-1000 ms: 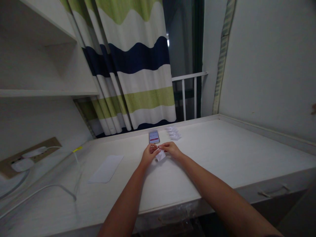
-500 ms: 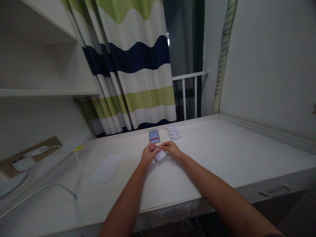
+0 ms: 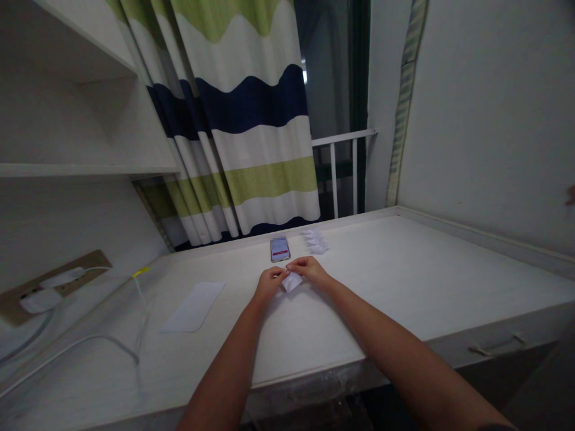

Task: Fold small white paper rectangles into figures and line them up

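Note:
A small folded piece of white paper (image 3: pixel 291 282) is held between my two hands, just above the desk. My left hand (image 3: pixel 269 282) pinches its left upper edge with thumb and fingers. My right hand (image 3: pixel 311 270) grips the top edge, its fingertips close to those of the left. Fingers partly cover the paper, so its full shape is hidden. Beyond the hands lies a phone (image 3: pixel 280 249) with a lit screen. To the phone's right sit several folded white paper pieces (image 3: pixel 315 240) in a row.
A flat white sheet of paper (image 3: pixel 194 306) lies to the left on the white desk (image 3: pixel 359 287). A cable (image 3: pixel 99 337) and a power strip with plugs (image 3: pixel 58 281) are at far left, below a shelf (image 3: pixel 90 170). A striped curtain (image 3: pixel 265 143) hangs behind the desk.
The left fingers have drawn in lower and closer to the paper, uncovering the phone's bottom edge. The right hand has barely moved, and the paper's face looks slightly turned.

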`<state>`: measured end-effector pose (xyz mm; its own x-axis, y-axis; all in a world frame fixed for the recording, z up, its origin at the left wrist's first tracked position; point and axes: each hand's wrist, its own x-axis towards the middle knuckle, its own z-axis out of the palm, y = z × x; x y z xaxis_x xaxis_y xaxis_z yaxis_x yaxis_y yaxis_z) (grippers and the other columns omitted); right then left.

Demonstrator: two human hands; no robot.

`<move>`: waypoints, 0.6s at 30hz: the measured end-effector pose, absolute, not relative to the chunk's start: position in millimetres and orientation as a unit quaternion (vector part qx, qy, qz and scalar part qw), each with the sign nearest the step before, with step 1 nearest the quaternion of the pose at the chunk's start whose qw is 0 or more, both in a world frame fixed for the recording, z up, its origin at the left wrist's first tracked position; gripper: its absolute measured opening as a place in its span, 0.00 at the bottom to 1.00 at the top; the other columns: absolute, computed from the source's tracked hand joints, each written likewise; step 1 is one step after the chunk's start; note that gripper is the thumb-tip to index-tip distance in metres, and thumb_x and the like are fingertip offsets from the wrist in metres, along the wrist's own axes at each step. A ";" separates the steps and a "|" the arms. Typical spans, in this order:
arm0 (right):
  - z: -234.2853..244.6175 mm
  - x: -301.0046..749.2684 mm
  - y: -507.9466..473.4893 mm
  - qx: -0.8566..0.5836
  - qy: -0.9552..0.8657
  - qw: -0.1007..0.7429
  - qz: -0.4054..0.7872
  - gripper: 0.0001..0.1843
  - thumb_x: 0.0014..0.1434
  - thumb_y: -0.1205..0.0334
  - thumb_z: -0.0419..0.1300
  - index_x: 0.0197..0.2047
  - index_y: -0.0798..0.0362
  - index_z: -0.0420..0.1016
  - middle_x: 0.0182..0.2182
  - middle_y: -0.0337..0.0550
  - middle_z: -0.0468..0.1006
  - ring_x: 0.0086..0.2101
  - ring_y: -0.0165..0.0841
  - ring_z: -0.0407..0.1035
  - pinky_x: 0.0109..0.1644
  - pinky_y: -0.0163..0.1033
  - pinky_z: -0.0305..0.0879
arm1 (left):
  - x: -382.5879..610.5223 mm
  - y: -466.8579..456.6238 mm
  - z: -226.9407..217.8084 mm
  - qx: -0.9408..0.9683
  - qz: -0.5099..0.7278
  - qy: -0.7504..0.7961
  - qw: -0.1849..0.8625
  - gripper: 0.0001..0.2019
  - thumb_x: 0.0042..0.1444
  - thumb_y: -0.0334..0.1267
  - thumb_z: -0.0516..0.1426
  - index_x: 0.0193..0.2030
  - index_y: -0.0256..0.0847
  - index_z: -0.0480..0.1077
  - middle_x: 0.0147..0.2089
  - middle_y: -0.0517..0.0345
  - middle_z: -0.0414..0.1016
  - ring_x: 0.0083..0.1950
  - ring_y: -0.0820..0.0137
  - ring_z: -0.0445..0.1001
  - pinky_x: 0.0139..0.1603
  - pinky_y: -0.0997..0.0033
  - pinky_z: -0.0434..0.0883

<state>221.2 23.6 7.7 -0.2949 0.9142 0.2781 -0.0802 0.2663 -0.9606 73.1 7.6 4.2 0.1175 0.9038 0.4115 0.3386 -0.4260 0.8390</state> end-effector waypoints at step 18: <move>-0.1 221.4 32.0 -0.363 -0.678 0.468 0.436 0.14 0.42 0.57 0.59 0.26 0.61 0.75 0.19 0.40 0.72 0.21 0.26 0.61 0.26 0.32 0.54 | 75.3 1.1 10.0 0.685 0.440 0.465 0.347 0.16 0.39 0.47 0.57 0.17 0.34 0.70 0.18 0.60 0.67 0.23 0.74 0.62 0.26 0.75 0.58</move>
